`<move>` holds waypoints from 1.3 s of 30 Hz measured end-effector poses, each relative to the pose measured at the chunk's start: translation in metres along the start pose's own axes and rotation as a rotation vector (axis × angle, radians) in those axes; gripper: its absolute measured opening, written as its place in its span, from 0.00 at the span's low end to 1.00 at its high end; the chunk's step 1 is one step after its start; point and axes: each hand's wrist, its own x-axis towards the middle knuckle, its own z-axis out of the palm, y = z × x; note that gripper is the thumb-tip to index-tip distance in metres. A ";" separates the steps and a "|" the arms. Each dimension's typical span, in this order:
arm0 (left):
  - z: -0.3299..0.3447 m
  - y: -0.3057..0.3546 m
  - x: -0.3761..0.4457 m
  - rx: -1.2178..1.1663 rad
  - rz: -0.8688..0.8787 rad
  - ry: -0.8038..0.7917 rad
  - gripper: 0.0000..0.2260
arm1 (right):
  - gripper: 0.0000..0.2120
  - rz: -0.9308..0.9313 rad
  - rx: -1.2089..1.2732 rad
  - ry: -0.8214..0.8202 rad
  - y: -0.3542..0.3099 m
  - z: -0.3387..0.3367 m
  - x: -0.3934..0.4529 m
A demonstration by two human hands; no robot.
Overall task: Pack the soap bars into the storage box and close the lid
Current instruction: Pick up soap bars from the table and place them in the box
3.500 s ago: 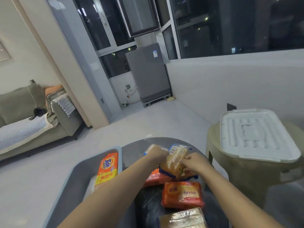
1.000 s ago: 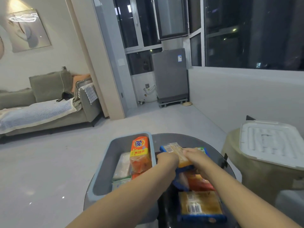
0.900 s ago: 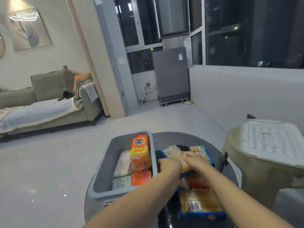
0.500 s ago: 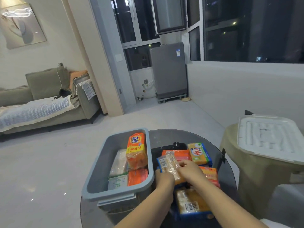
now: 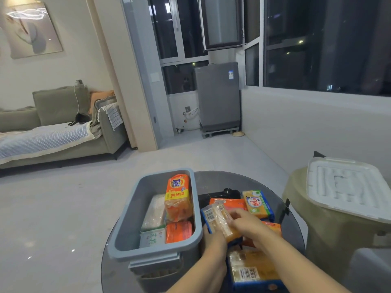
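A clear-wrapped yellow soap bar (image 5: pixel 220 220) sat clamped between both hands, left hand (image 5: pixel 213 240) beneath, right hand (image 5: pixel 247 227) on top, just right of the grey storage box (image 5: pixel 127 225); packing looked midway; next, carry it left over the rim into free space; the white lid (image 5: pixel 347 187) waited far right.

walls: cream, picture (image 5: pixel 31 28) | floor: pale grey | sofa (image 5: pixel 59 125) left | windows (image 5: pixel 317 43) dark | washer (image 5: pixel 218 100) at back
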 end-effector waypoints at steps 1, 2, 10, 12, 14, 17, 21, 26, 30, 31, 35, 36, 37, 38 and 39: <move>0.001 0.000 -0.004 -0.019 0.023 -0.016 0.15 | 0.12 -0.006 0.046 0.014 0.001 -0.002 -0.003; 0.002 0.002 -0.008 -0.039 0.035 -0.019 0.15 | 0.12 -0.021 0.087 0.031 0.000 -0.004 -0.006; 0.010 0.020 -0.022 0.065 0.060 -0.082 0.17 | 0.11 -0.045 0.283 0.085 -0.004 -0.019 -0.026; 0.006 0.017 -0.024 0.092 0.069 -0.109 0.19 | 0.12 -0.072 0.321 0.093 0.003 -0.018 -0.031; 0.003 0.018 -0.030 0.104 0.096 -0.134 0.20 | 0.14 -0.116 0.372 0.107 0.006 -0.018 -0.035; 0.001 0.023 -0.037 0.116 0.168 -0.138 0.22 | 0.13 -0.195 0.460 0.108 -0.001 -0.020 -0.046; 0.000 0.038 -0.050 0.052 0.326 -0.175 0.19 | 0.10 -0.341 0.535 0.080 -0.025 -0.030 -0.066; -0.008 0.069 -0.074 -0.014 0.479 -0.248 0.20 | 0.11 -0.473 0.608 0.026 -0.059 -0.038 -0.088; -0.027 0.093 -0.087 0.005 0.578 -0.274 0.20 | 0.12 -0.559 0.612 -0.009 -0.083 -0.030 -0.096; -0.034 0.100 -0.090 0.002 0.610 -0.284 0.19 | 0.12 -0.573 0.615 -0.016 -0.089 -0.026 -0.096; -0.067 0.123 -0.088 0.047 0.704 -0.261 0.20 | 0.13 -0.608 0.617 -0.092 -0.115 -0.003 -0.090; -0.075 0.128 -0.085 0.059 0.719 -0.242 0.20 | 0.13 -0.612 0.618 -0.112 -0.122 0.005 -0.088; -0.083 0.132 -0.081 0.071 0.731 -0.224 0.20 | 0.14 -0.611 0.621 -0.131 -0.129 0.012 -0.084; -0.090 0.136 -0.077 0.078 0.736 -0.205 0.20 | 0.13 -0.606 0.628 -0.151 -0.134 0.021 -0.080; -0.098 0.140 -0.072 0.072 0.731 -0.191 0.20 | 0.13 -0.595 0.637 -0.171 -0.139 0.029 -0.075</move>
